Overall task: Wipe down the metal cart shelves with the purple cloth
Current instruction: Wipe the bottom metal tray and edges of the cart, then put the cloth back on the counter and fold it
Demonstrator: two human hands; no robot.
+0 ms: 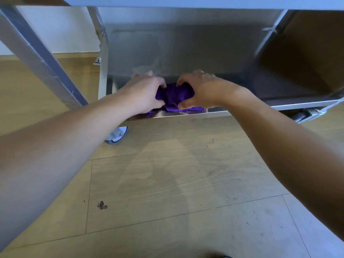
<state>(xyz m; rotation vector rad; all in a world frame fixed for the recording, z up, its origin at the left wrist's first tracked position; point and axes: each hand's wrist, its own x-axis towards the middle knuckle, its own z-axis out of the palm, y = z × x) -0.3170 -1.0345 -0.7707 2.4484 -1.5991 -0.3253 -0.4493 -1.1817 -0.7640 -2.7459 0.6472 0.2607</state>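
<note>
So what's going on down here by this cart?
A person is crouched at a stainless steel wheeled cart, working on its bottom shelf. Both hands hold a bunched purple microfibre cloth near the shelf's front edge: the left hand grips its left side and the right hand pinches its right side. The cloth rests on the metal. A grey caster wheel stands on the pale wood floor, which shows a few dark specks.

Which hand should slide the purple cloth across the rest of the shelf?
Probably the right hand. Both hands pinch the purple cloth near the shelf's left end, and most bare shelf lies on the right hand's side. The left hand would have to reach across.
</note>
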